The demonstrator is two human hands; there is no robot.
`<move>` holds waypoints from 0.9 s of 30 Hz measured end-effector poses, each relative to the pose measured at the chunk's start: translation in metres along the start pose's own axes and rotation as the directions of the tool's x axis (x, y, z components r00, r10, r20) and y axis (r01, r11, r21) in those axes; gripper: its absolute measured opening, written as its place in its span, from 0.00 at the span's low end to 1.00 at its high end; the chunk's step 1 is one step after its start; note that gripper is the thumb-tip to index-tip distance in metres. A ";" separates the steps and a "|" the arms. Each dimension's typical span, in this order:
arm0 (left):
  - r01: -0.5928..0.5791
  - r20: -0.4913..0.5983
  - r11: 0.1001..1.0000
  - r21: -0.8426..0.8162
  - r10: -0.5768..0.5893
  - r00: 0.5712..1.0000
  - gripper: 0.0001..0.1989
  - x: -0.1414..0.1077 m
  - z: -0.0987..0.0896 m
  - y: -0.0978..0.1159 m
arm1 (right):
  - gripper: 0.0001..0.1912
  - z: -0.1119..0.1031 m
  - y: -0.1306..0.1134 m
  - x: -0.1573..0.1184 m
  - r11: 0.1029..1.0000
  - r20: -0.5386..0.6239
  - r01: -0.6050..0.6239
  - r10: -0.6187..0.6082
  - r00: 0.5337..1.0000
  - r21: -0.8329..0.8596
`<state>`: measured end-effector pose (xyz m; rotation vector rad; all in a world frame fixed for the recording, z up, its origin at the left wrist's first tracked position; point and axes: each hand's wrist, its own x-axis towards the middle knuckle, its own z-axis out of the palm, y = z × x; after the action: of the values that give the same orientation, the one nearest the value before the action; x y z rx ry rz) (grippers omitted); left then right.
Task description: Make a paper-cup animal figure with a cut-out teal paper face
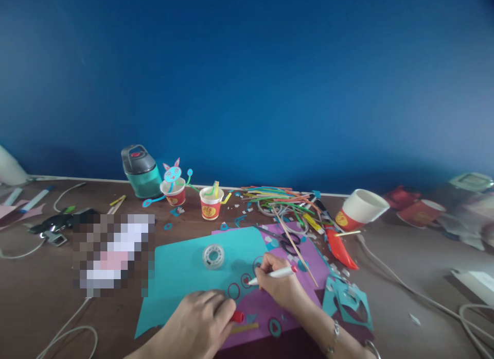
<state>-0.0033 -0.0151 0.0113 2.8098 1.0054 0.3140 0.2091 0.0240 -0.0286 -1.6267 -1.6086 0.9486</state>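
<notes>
My right hand grips a white marker with a red end, its tip at a small red-filled shape inside a drawn circle. That circle is one of several red circles in a row on the turquoise paper. My left hand rests on the paper's near edge, its fingers closed around a red marker cap. A clear tape roll lies on the same sheet. Underneath is purple paper, where a cut-out turquoise disc with a red drawing lies between my wrists.
Dark scissors and a wooden stick lie right of the turquoise sheet. Behind stand two paper cups with straws, a teal-and-grey container and a pile of colourful straws. Turquoise scraps and a tilted cup are at right.
</notes>
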 end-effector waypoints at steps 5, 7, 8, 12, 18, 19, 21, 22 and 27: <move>0.010 0.034 1.000 0.021 -0.010 0.999 0.03 -0.001 0.000 0.003 | 0.11 -0.007 -0.006 0.001 0.973 0.001 -0.053 0.055 0.999 0.227; -0.009 0.027 1.000 0.019 0.009 1.000 0.03 -0.002 0.004 0.003 | 0.14 -0.013 -0.014 0.000 0.935 -0.049 -0.022 0.042 0.998 0.354; -0.031 0.013 0.999 0.014 0.031 0.999 0.05 -0.003 0.006 0.003 | 0.16 -0.015 -0.018 -0.002 0.916 -0.082 0.009 0.026 0.996 0.401; -0.091 -0.006 0.996 0.008 0.091 0.996 0.11 -0.002 0.010 0.001 | 0.14 -0.016 -0.030 -0.008 0.911 -0.047 0.038 -0.020 0.999 0.410; -0.049 0.092 0.999 0.009 0.048 0.995 0.07 0.001 0.003 0.003 | 0.11 0.002 -0.025 -0.008 0.989 0.081 0.023 -0.035 0.996 0.147; -0.044 0.104 0.999 0.013 0.043 0.994 0.06 0.002 0.002 0.003 | 0.11 0.003 -0.024 -0.007 0.993 0.077 0.023 -0.031 0.997 0.112; -0.043 0.119 0.999 0.022 0.040 0.992 0.05 0.003 0.000 0.004 | 0.11 0.005 -0.023 -0.006 0.998 0.066 0.024 -0.028 0.997 0.055; -0.046 0.122 0.999 0.026 0.043 0.992 0.05 0.003 0.000 0.005 | 0.11 0.005 -0.022 -0.006 0.999 0.063 0.026 -0.028 0.998 0.037; -0.043 0.116 0.999 0.029 0.039 0.992 0.05 0.003 -0.001 0.005 | 0.11 0.006 -0.018 -0.007 0.998 0.047 0.061 -0.061 0.997 0.010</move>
<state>0.0019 -0.0170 0.0141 2.8421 0.9375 0.1395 0.1944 0.0174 -0.0163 -1.5510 -1.6742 0.9677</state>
